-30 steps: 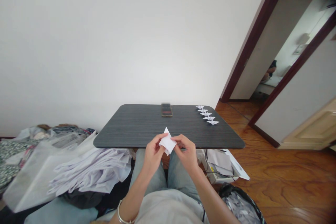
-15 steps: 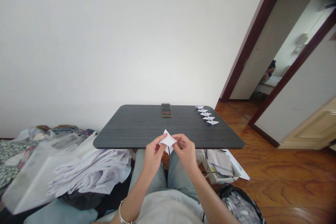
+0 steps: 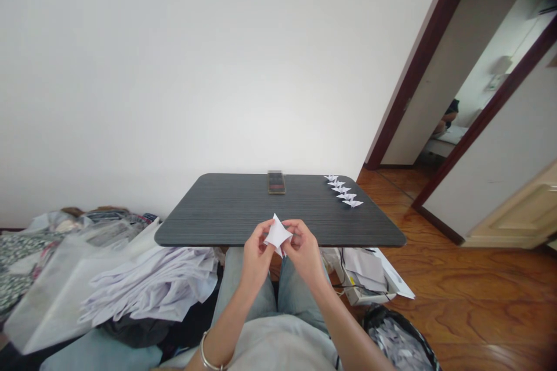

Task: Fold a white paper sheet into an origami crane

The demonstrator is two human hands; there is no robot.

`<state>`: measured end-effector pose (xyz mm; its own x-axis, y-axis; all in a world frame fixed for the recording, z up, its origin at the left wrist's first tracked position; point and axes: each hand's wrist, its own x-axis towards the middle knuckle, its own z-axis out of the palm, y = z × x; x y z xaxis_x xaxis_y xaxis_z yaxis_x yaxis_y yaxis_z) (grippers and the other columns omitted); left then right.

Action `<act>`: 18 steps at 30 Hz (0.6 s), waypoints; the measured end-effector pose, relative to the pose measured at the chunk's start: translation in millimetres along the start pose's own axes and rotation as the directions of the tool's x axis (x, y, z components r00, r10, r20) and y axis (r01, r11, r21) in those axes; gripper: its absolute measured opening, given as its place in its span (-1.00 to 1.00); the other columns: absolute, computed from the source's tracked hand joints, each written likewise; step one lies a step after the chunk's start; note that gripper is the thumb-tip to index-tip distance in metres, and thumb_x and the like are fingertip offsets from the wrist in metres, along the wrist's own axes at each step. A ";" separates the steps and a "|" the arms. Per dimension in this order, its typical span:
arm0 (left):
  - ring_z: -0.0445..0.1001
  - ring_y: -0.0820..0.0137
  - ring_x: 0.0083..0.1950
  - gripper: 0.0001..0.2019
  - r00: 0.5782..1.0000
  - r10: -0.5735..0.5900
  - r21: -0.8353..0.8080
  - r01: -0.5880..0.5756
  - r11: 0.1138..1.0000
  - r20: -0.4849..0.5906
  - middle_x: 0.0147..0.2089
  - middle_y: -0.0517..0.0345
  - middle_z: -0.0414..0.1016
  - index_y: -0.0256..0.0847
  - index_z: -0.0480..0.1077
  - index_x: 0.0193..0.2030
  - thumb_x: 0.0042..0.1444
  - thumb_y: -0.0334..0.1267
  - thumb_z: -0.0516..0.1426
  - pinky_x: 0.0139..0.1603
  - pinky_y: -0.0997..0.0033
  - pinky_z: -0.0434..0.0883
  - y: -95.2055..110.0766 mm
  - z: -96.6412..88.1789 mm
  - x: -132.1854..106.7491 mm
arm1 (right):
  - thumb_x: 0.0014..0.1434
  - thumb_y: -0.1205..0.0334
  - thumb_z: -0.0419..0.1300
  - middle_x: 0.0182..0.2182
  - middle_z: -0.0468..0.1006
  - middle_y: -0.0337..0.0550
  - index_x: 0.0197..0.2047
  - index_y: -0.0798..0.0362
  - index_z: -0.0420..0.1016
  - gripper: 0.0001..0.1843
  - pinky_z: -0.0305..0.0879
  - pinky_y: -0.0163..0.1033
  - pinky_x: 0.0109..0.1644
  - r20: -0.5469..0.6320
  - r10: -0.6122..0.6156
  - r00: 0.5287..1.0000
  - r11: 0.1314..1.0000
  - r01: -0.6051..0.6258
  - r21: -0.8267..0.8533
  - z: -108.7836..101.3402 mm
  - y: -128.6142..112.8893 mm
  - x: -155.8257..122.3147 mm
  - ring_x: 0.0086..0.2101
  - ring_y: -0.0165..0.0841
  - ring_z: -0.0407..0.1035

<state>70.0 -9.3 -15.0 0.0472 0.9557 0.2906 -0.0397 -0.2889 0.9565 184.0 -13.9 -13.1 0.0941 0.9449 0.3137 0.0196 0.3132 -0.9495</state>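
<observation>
As the left hand (image 3: 256, 261) and the right hand (image 3: 305, 255) pinch a folded white paper (image 3: 277, 233) between them, the paper sits in the air just above the near edge of a dark wood-grain table (image 3: 209, 208), over the person's knees in pale jeans (image 3: 243, 284). Both hands are nearly closed, fingers curled in, with the thumbs and fingertips pressing on opposite sides of the paper; the fingertips hide part of it, and it comes to a sharp point at the top and a smaller one below. A silver bangle (image 3: 209, 357) circles the left wrist. Toward the far side of the table lies a small dark rectangular object (image 3: 276, 182), and near the far right corner five small paper cranes (image 3: 343, 191) stand in a slanting row. To the left of the lap is a heap of white sheets (image 3: 152, 284) beside a translucent plastic bag (image 3: 56, 295). To the right, loose papers (image 3: 364, 266) sit just beyond the table edge, above a basket of shredded paper (image 3: 398, 345) on the wooden floor (image 3: 461, 301).
</observation>
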 end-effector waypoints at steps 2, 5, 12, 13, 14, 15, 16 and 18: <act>0.41 0.39 -0.26 -0.72 0.997 0.078 0.112 -0.076 0.991 -0.006 -0.10 0.03 0.40 -0.20 0.41 -0.10 0.01 -0.36 0.10 -0.30 0.43 0.38 -1.9 -1.6 0.1 | -0.03 0.41 0.11 -0.49 0.40 -0.30 -0.18 0.04 0.31 -0.72 0.29 -0.40 -0.58 0.007 -0.014 1.000 1.000 0.014 -0.017 -0.9 1.6 -0.2 -0.59 -0.44 0.36; 0.40 0.39 -0.22 -0.76 0.991 0.132 0.244 -0.125 0.962 -0.013 0.05 -0.01 0.28 -0.17 0.45 -0.14 0.02 -0.36 0.10 -0.33 0.45 0.37 -3.0 -2.0 0.4 | 0.00 0.36 0.13 -0.46 0.43 -0.26 -0.17 0.04 0.30 -0.73 0.31 -0.39 -0.56 -0.003 -0.037 0.999 0.999 0.037 -0.038 -2.2 5.0 0.1 -0.58 -0.45 0.35; 0.39 0.37 -0.23 -0.87 0.986 0.154 0.255 -0.134 0.958 -0.058 0.00 -0.02 0.33 -0.21 0.43 -0.26 0.06 -0.33 0.08 -0.34 0.44 0.35 -2.0 1.5 2.5 | 0.08 0.25 0.14 -0.45 0.46 -0.20 -0.16 0.05 0.31 -0.78 0.37 -0.34 -0.50 -0.005 -0.027 1.000 0.999 0.026 -0.040 -1.5 3.5 -2.7 -0.53 -0.41 0.37; 0.39 0.36 -0.21 -0.87 0.984 0.165 0.256 -0.143 0.956 -0.065 -0.01 -0.01 0.34 -0.21 0.42 -0.27 0.05 -0.34 0.08 -0.31 0.43 0.35 -2.9 1.5 3.0 | 0.07 0.25 0.14 -0.43 0.46 -0.20 -0.15 0.05 0.30 -0.76 0.38 -0.33 -0.49 0.002 -0.021 1.000 0.999 0.021 -0.042 -1.2 2.5 -4.0 -0.52 -0.40 0.38; 0.39 0.36 -0.20 -0.87 0.982 0.174 0.257 -0.150 0.955 -0.073 -0.03 0.00 0.35 -0.21 0.42 -0.27 0.04 -0.36 0.08 -0.28 0.41 0.34 -4.0 1.3 3.4 | 0.06 0.26 0.14 -0.41 0.46 -0.19 -0.14 0.05 0.29 -0.75 0.39 -0.32 -0.49 0.013 -0.017 1.000 0.999 0.017 -0.049 -1.0 1.9 -5.3 -0.52 -0.40 0.39; 0.39 0.36 -0.20 -0.87 0.980 0.180 0.259 -0.154 0.954 -0.080 -0.04 0.02 0.35 -0.21 0.42 -0.27 0.03 -0.37 0.08 -0.26 0.40 0.34 -5.3 1.1 3.8 | 0.05 0.28 0.14 -0.39 0.46 -0.20 -0.13 0.04 0.28 -0.73 0.40 -0.32 -0.48 0.025 -0.018 1.000 0.998 0.020 -0.062 -0.8 1.5 -6.6 -0.53 -0.41 0.40; 0.38 0.35 -0.19 -0.86 0.979 0.183 0.260 -0.155 0.953 -0.087 -0.05 0.03 0.36 -0.21 0.41 -0.27 0.02 -0.39 0.08 -0.25 0.40 0.33 -6.7 0.9 4.2 | 0.04 0.31 0.14 -0.39 0.46 -0.21 -0.13 0.04 0.28 -0.72 0.40 -0.33 -0.49 0.035 -0.022 0.999 0.996 0.024 -0.081 -0.6 1.5 -7.7 -0.54 -0.42 0.40; 0.38 0.34 -0.17 -0.83 0.978 0.182 0.249 -0.153 0.956 -0.098 -0.07 0.04 0.37 -0.21 0.40 -0.26 0.00 -0.44 0.06 -0.24 0.40 0.33 -9.2 0.8 4.8 | 0.02 0.35 0.14 -0.41 0.47 -0.24 -0.14 0.02 0.27 -0.71 0.40 -0.34 -0.49 0.056 -0.025 0.998 0.993 0.031 -0.112 -0.2 2.6 -9.3 -0.55 -0.42 0.41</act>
<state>71.4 -2.1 -22.4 -0.0591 0.8880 0.4560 0.2037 -0.4365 0.8764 183.4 -21.9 -18.5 0.0372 0.9406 0.3373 0.1339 0.3298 -0.9345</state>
